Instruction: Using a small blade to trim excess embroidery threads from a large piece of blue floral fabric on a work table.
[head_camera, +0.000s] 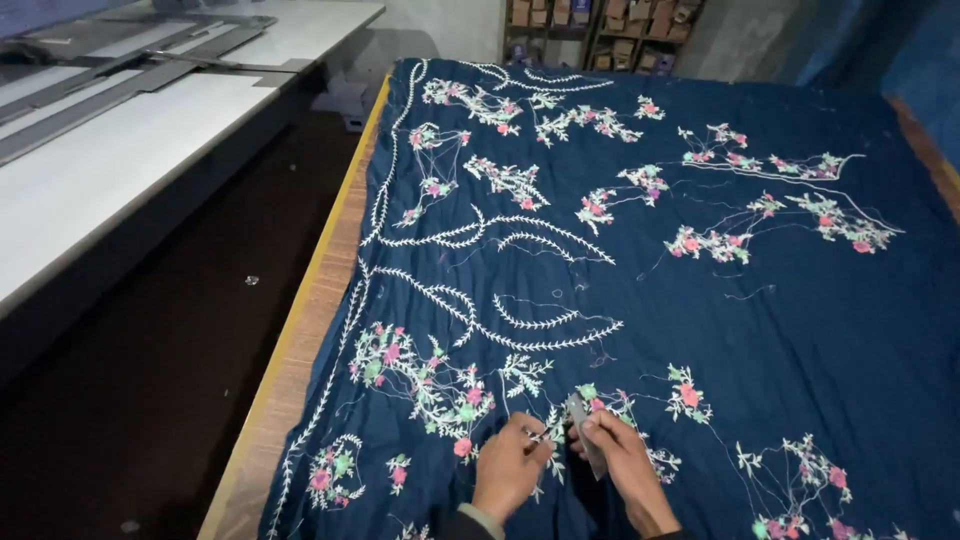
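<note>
snipping loose threads close to the embroidery

working near the bottom edge of the navy embroidered cloth (700, 330), the left hand (508, 465) pinches a pale thread end while the right hand (625, 460) clenches small grey thread snips (585, 432) right beside it. the blades sit almost on the stitched flowers (600, 402), so a slip could nick the embroidery or the fabric. the cloth lies flat on the wooden surface (300, 330).
</note>
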